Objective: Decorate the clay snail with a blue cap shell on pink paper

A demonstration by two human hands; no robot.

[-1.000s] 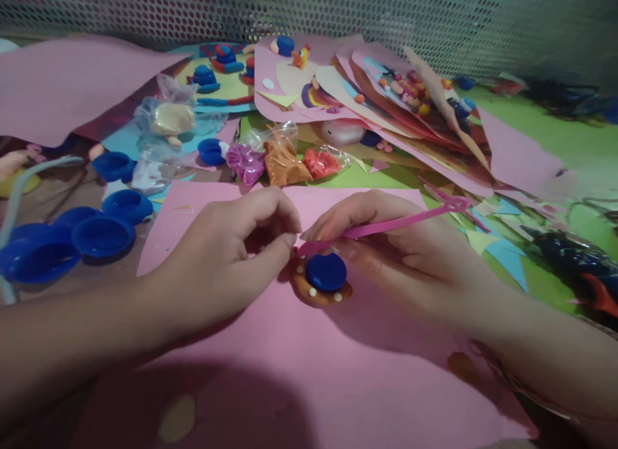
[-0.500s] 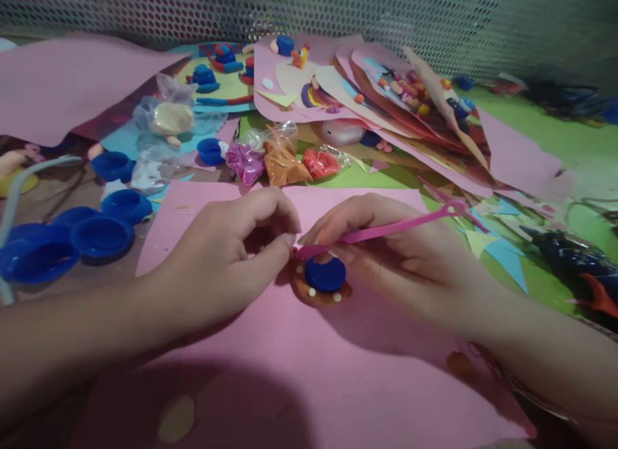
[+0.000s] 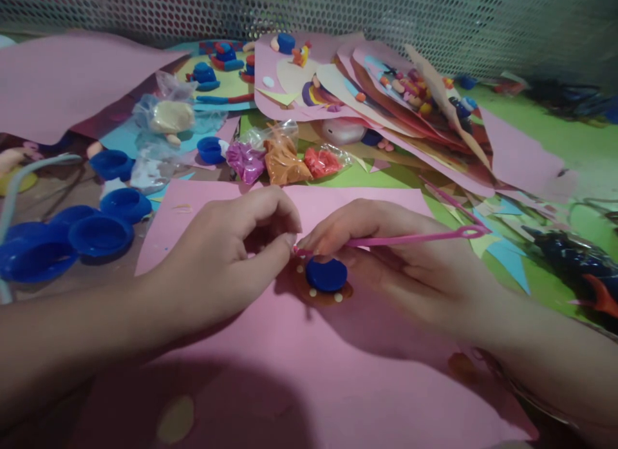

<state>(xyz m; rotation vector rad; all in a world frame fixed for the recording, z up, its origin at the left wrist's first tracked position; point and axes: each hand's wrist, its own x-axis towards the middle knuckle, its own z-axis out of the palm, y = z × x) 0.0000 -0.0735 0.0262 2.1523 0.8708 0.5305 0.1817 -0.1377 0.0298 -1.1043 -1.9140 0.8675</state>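
My right hand (image 3: 400, 262) is closed round a thin pink plastic clay modelling tool (image 3: 410, 239). The tool's looped end sticks out to the right and its tip points left, between the hands. At that tip my left hand (image 3: 236, 243) pinches thumb and forefinger together; whatever lies between them is hidden or too small to name. Just below the fingertips, a round blue clay disc (image 3: 327, 275) sits on a flat brown clay piece (image 3: 305, 285) dotted with small pale balls. Both rest on a pink paper sheet (image 3: 241, 372).
Several blue cups (image 3: 101, 235) stand at the left. Bags of purple (image 3: 246, 162), orange (image 3: 286, 162) and red clay (image 3: 326, 162) lie beyond the sheet. Paper sheets with clay figures (image 3: 304, 95) are piled behind, before a perforated panel (image 3: 309, 14). Paper scraps (image 3: 506, 262) lie right.
The pink tool's looped end has swung down and to the right as my right hand turned it. My left hand has kept its pinch in nearly the same place.
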